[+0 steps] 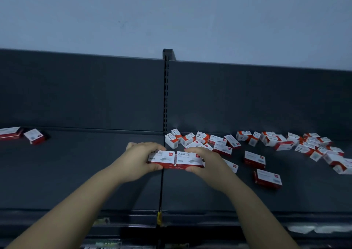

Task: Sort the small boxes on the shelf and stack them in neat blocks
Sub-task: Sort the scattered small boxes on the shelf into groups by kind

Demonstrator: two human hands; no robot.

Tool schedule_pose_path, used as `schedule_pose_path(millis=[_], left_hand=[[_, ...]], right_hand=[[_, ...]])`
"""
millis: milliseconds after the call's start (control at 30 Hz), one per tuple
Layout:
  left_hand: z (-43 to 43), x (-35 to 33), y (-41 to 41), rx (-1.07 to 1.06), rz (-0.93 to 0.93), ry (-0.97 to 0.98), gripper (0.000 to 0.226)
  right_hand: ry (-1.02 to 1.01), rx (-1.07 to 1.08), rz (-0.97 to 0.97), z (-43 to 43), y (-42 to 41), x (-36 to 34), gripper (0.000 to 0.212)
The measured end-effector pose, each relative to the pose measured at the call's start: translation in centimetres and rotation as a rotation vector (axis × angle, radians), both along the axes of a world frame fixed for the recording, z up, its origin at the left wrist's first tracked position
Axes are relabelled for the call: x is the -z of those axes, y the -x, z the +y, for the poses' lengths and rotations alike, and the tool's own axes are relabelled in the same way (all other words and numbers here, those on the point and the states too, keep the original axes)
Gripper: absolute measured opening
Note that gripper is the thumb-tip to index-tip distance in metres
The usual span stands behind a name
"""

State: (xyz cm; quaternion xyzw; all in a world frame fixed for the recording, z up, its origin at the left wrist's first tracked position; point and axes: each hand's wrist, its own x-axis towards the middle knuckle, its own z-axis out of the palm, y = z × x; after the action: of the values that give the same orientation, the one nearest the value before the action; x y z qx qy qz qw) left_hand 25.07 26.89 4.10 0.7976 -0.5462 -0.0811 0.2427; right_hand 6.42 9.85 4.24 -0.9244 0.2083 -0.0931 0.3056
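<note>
**Two staple boxes held side by side at shelf seam**

The left hand grips the left staple box, and the right hand grips the right staple box. On both, fingers curl over the far edge with the thumb at the near edge. The boxes touch end to end over the dark shelf. Scattered boxes lie loose at right, and two boxes lie far left.

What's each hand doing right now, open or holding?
Left hand: closed, gripping the left small box.
Right hand: closed, gripping the right small box, set side by side with the other.
</note>
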Motion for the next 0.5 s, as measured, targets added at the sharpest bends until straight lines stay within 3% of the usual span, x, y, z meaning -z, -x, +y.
schedule_pose_path(millis=[367, 500], left_hand=[[2.3, 1.3, -1.3, -0.113, 0.075, 0.015, 0.039], [4.0, 0.8, -2.4, -0.188, 0.038, 0.020, 0.038]], right_hand=[[0.007, -0.127, 0.024, 0.1, -3.7, 0.2, 0.054], [-0.046, -0.175, -0.051, 0.8, -5.9, 0.3, 0.053]])
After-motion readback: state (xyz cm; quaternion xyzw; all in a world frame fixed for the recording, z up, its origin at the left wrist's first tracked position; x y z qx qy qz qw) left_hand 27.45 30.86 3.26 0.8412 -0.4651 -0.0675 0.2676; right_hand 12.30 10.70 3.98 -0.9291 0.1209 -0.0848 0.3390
